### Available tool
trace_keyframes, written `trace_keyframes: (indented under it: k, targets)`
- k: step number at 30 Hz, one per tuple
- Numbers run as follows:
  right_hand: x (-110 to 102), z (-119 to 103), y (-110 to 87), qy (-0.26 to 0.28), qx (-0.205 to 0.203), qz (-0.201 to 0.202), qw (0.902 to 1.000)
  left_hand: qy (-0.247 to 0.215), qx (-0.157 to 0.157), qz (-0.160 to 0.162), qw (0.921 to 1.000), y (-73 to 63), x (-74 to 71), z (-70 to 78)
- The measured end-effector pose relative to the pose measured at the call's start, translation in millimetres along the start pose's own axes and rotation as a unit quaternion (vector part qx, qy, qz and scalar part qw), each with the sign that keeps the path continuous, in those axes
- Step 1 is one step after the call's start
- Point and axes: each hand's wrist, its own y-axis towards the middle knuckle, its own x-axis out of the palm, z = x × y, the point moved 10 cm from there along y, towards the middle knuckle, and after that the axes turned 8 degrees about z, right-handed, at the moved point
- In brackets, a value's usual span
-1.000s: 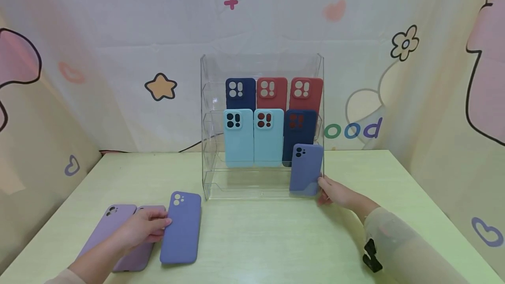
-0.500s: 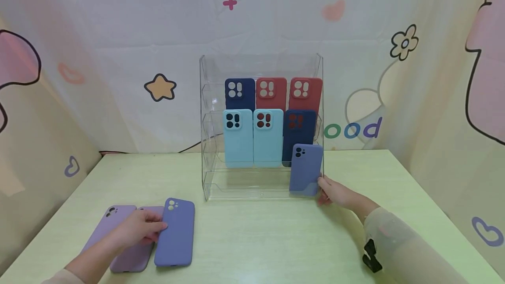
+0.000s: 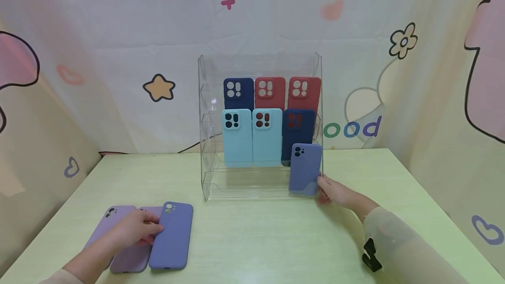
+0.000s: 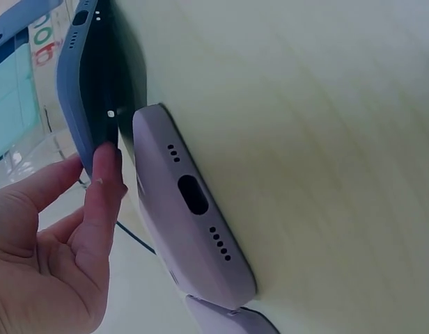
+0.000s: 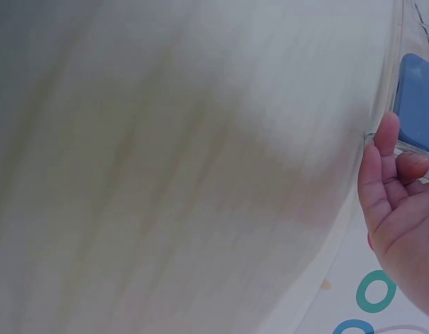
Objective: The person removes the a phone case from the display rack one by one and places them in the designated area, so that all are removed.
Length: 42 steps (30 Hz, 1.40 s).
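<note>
Two navy cases [image 3: 239,101] [image 3: 304,133], two red cases [image 3: 270,100] [image 3: 305,99], two light blue cases [image 3: 238,148] [image 3: 268,148], two periwinkle cases [image 3: 305,168] [image 3: 172,236] and two lilac cases [image 3: 104,227] [image 3: 132,258] can be seen: ten in five colours. Seven of them are in one rack [image 3: 236,183], in rows of three, three and one. There is one desk [image 3: 256,240], with two hands [image 3: 132,229] [image 3: 335,189] and two sleeves [image 3: 65,275] [image 3: 398,236]. The backdrop shows one star [image 3: 159,87], one flower [image 3: 403,41], one plus [image 3: 228,2], three letters [image 3: 332,130] and four whole hearts [image 3: 332,9] in the head view.

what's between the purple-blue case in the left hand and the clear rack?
Only bare table between case and rack; the head view shows it.
</note>
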Motion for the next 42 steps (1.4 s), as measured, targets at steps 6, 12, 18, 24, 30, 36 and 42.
trace_keyframes:
  k: [6, 12, 18, 24, 30, 36, 42]
  targets:
    - [-1, -1, 0.3, 0.001, 0.005, 0.004, 1.0, 0.005, 0.002, 0.006, 1.0, 0.4, -4.0, -1.9]
    - [-2, -4, -0.9, 0.004, -0.002, 0.003, 1.0, 0.002, 0.01, 0.004, 0.9999, 1.1, -9.1, -4.2]
    - [-3, -5, -0.8, 0.011, -0.006, 0.004, 0.9999, 0.003, 0.008, 0.006, 0.9999, -1.1, -17.6, -1.9]
    - [-2, -4, -1.1, 0.009, -0.007, 0.001, 0.9999, -0.009, 0.023, 0.007, 0.9997, -1.8, -20.8, 11.6]
    - [-2, 0, 0.3, -0.01, 0.009, -0.011, 0.9999, -0.051, 0.055, -0.007, 0.9971, 4.8, -4.7, 42.3]
    - [-5, -3, 4.0, -0.024, -0.001, -0.01, 0.9996, -0.096, 0.123, -0.029, 0.9873, 17.9, 30.6, 96.1]
    - [-1, -1, 2.6, -0.02, 0.004, -0.012, 0.9997, -0.12, 0.19, -0.064, 0.9722, 26.1, 73.2, 152.8]
